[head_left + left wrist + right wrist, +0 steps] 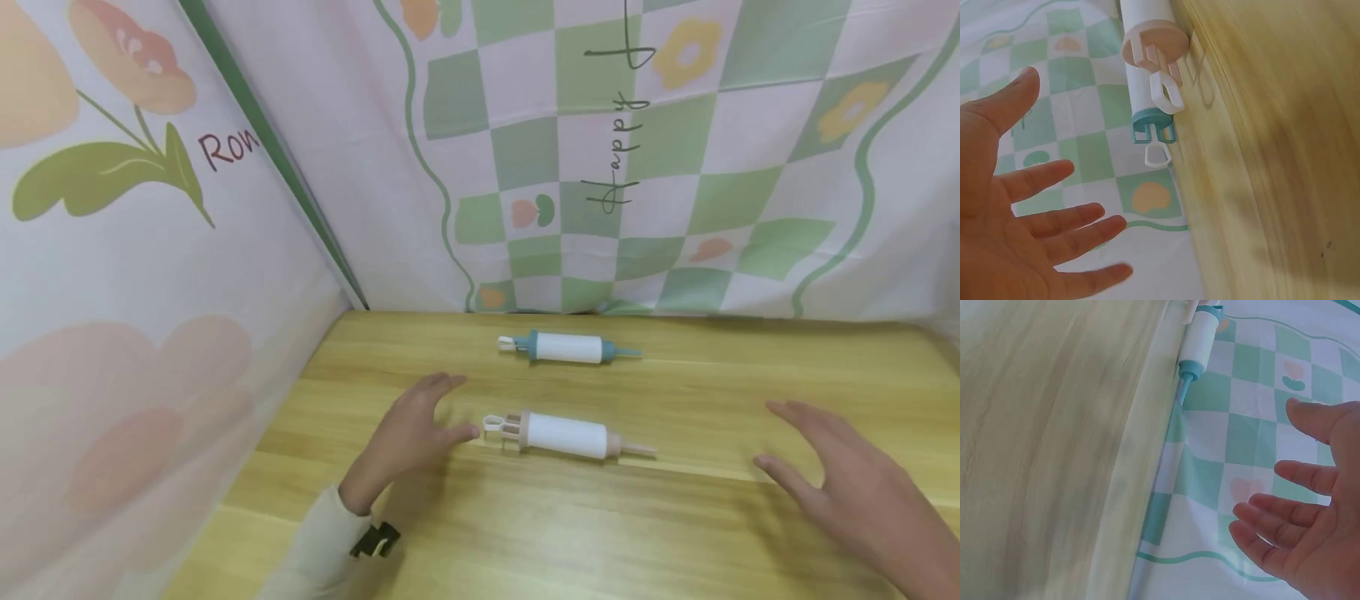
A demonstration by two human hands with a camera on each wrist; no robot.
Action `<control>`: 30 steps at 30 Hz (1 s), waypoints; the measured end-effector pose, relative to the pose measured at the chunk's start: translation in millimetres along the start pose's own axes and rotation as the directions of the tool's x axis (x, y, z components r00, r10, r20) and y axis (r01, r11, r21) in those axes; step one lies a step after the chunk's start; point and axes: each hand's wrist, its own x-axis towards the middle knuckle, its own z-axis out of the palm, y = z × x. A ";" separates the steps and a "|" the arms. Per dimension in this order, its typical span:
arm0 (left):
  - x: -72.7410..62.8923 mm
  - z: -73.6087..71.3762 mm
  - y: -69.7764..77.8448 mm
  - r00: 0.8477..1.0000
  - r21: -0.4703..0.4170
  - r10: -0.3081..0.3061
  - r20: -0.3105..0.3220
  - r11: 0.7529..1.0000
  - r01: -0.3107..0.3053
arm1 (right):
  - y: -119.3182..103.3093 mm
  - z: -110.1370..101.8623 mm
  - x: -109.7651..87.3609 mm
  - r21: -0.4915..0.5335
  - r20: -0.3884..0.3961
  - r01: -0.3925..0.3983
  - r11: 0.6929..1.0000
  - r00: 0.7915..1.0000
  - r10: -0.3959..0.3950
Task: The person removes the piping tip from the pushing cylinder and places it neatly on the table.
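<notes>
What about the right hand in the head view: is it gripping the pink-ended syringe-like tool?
No, bare wooden tabletop shows between the right hand and the pink-ended syringe-like tool.

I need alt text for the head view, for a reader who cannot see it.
A person's left hand and right hand hover, empty, on either side of a pink-and-white syringe-shaped tool on a wooden table. A blue-and-white tool lies behind it, before a checkered cloth.

Head view is bright, soft glare and diffuse shadows on tabletop; wrist views look hazier.
</notes>
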 end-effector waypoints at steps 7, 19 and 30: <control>9.6 2.1 -5.5 0.999 -0.121 -0.048 0.025 0.991 0.050 | 6.7 -1.5 3.3 0.102 0.070 -0.028 0.994 0.997 0.021; 19.2 8.0 -26.1 0.989 -0.354 0.105 0.101 0.933 -0.063 | 12.4 0.8 2.7 0.237 0.205 -0.129 0.963 0.975 0.081; 17.2 15.8 -34.2 0.991 -0.452 0.080 0.112 0.892 -0.021 | 14.6 -0.3 5.4 0.350 0.310 -0.203 0.915 0.946 0.092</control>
